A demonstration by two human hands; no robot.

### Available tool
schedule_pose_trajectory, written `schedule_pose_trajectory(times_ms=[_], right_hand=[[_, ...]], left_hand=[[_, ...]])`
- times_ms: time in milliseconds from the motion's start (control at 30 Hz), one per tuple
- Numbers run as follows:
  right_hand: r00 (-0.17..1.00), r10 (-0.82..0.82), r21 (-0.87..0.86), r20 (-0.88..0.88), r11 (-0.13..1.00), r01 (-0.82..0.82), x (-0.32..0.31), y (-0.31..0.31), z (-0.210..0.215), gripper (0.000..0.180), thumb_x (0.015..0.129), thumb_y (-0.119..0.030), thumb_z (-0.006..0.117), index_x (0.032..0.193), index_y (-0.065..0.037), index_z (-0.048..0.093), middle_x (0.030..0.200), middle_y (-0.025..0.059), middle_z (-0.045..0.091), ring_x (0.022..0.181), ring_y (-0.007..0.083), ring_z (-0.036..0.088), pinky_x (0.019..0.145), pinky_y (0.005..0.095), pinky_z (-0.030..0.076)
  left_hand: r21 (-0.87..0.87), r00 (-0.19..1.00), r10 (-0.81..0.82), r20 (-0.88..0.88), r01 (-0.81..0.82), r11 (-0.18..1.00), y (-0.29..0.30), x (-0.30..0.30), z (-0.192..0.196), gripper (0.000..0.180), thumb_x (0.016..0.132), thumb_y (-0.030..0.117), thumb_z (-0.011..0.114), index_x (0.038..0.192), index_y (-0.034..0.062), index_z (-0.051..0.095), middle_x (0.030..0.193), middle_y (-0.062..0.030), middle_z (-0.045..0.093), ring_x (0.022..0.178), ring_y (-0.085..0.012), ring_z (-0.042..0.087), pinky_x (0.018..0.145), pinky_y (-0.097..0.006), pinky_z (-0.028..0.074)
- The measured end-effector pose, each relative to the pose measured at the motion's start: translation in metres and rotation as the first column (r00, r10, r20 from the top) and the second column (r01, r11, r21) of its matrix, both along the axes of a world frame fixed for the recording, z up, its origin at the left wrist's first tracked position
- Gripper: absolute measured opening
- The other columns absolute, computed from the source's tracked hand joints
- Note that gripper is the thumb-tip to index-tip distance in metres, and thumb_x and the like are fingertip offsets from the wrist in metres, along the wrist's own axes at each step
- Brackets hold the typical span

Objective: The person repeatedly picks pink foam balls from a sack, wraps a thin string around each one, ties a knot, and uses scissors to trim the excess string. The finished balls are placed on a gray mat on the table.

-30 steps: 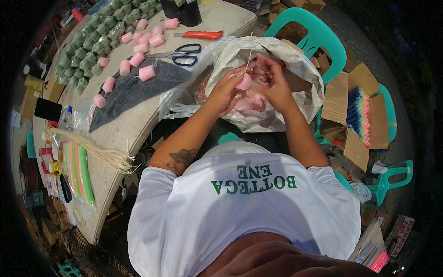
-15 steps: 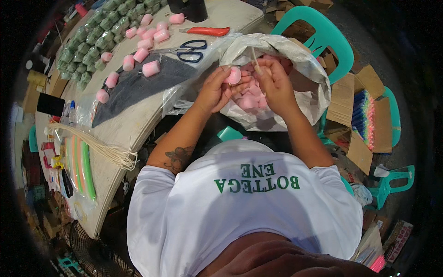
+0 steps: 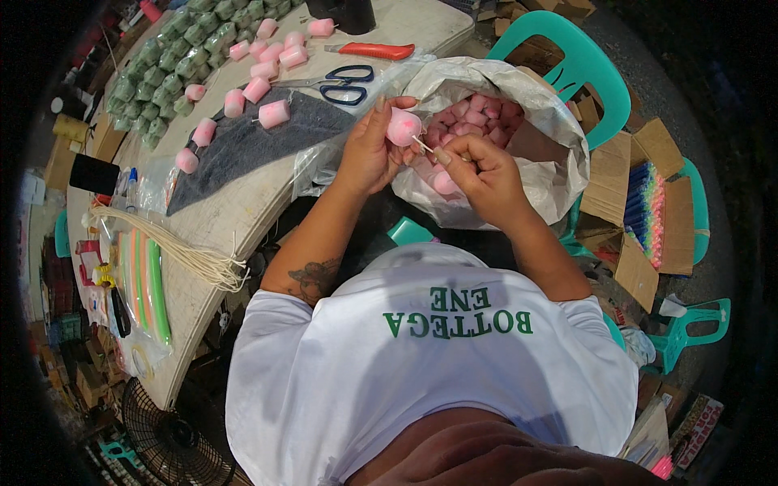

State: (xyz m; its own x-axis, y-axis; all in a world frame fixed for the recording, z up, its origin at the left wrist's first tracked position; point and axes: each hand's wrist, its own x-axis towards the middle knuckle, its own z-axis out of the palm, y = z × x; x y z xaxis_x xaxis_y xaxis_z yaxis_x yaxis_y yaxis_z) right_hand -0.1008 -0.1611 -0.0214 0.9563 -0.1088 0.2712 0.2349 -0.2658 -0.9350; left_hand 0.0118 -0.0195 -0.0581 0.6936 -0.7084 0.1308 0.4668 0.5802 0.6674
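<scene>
Between the thumb and fingers of my left hand (image 3: 369, 152) is a short pink candle (image 3: 403, 128), its rounded end turned to the lower right. My right hand (image 3: 485, 174) pinches a thin whitish wick (image 3: 422, 145), whose tip meets or nearly meets that end of the candle; I cannot tell if it is inside. Both hands are above the mouth of a white woven sack (image 3: 567, 166) holding many more pink pieces (image 3: 480, 113). On the dark grey cloth (image 3: 231, 158) to the left, several pink candles (image 3: 274, 114) lie with short wicks.
The table (image 3: 212, 235) bears scissors (image 3: 347, 83), a red cutter (image 3: 381, 51), a bundle of cream wicks (image 3: 174, 247) and green wrapped pieces (image 3: 154, 89). A teal chair (image 3: 596, 73) stands beyond the sack. An open carton (image 3: 677, 219) is at the right, a fan (image 3: 170, 437) at lower left.
My right hand has lowered and tilted the wick from upright toward the candle. The candle in my left hand has turned and come slightly closer to it. The view has shifted a little.
</scene>
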Motion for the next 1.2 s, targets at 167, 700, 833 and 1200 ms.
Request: schedule_pose_trajectory(times_ms=[167, 700, 833, 1200], right_hand=[[0.999, 0.003, -0.019, -0.039, 1.000, -0.004, 0.000, -0.001, 0.003, 0.012, 0.084, -0.014, 0.059, 0.083, -0.002, 0.058, 0.070, -0.0004, 0.055, 0.063, 0.0049, 0.047, 0.057, 0.0208, 0.040], [0.995, -0.094, -0.198, 0.044, 0.975, 0.101, 0.007, -0.003, -0.004, 0.015, 0.084, -0.017, 0.058, 0.085, -0.001, 0.056, 0.069, 0.0054, 0.056, 0.060, 0.0121, 0.051, 0.056, 0.0260, 0.042], [0.993, -0.057, -0.197, 0.105, 0.977, 0.077, 0.012, -0.004, -0.016, 0.030, 0.086, -0.014, 0.054, 0.109, 0.001, 0.043, 0.071, 0.0081, 0.052, 0.060, 0.0156, 0.050, 0.057, 0.0274, 0.042], [0.984, 0.143, -0.125, 0.105, 0.984, -0.130, 0.012, -0.007, -0.026, 0.086, 0.078, -0.001, 0.057, 0.138, -0.002, -0.005, 0.126, 0.0215, 0.036, 0.112, 0.0245, 0.047, 0.094, 0.0336, 0.037]], left_hand=[[0.059, 0.999, 0.033, 0.030, -0.035, 0.998, -0.001, -0.002, 0.001, 0.048, 0.092, 0.045, 0.036, 0.111, 0.0022, 0.046, 0.083, -0.0120, 0.059, 0.063, -0.0154, 0.058, 0.058, -0.023, 0.050], [0.267, 0.917, 0.174, 0.359, -0.279, 0.922, -0.004, -0.006, 0.000, 0.035, 0.090, 0.036, 0.048, 0.111, 0.0100, 0.037, 0.092, -0.0071, 0.054, 0.067, -0.0128, 0.054, 0.054, -0.022, 0.044], [0.319, 0.899, 0.191, 0.394, -0.329, 0.889, -0.009, -0.013, 0.003, 0.032, 0.091, 0.031, 0.048, 0.113, 0.0099, 0.037, 0.097, -0.0043, 0.052, 0.079, -0.0109, 0.052, 0.065, -0.022, 0.043], [0.273, 0.892, 0.090, 0.444, -0.230, 0.934, -0.008, -0.024, 0.018, 0.040, 0.083, 0.005, 0.059, 0.116, 0.0025, 0.036, 0.101, -0.0091, 0.053, 0.088, -0.0114, 0.055, 0.073, -0.023, 0.046]])
